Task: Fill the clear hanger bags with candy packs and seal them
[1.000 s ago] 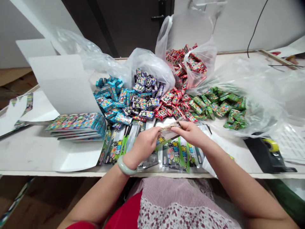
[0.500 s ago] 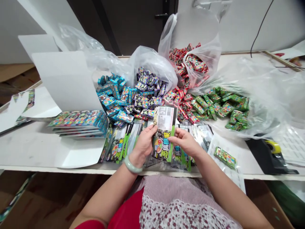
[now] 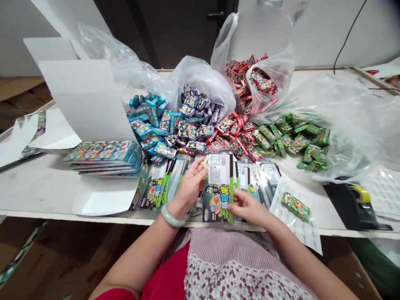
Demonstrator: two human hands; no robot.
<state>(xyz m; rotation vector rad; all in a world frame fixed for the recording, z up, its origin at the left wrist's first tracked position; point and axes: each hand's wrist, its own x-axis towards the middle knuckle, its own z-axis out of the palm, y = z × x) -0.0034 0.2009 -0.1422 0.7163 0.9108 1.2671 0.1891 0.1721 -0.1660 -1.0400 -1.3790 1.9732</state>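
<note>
My left hand (image 3: 189,186) grips the left edge of a printed snack display card (image 3: 218,187), which has green edges and a barcode panel at the top. My right hand (image 3: 248,208) pinches the card's lower right edge. The card stands tilted above a row of similar cards (image 3: 156,189) lying overlapped on the table. Just beyond the hands are heaped small packets: blue (image 3: 146,123), purple (image 3: 195,121), red (image 3: 237,139) and green (image 3: 290,139). A jade bangle (image 3: 170,216) circles my left wrist.
A stack of flat colourful boxes (image 3: 103,158) lies left beside a white cardboard flap (image 3: 84,100). Right of my hands, a green packet (image 3: 295,207) rests on a paper sheet (image 3: 296,216). A tape dispenser (image 3: 359,204) stands at the right, and plastic bags surround the piles.
The card has gone from lying low and flat to standing tilted up between my hands, its barcode side showing. A green packet has appeared on the paper at right.
</note>
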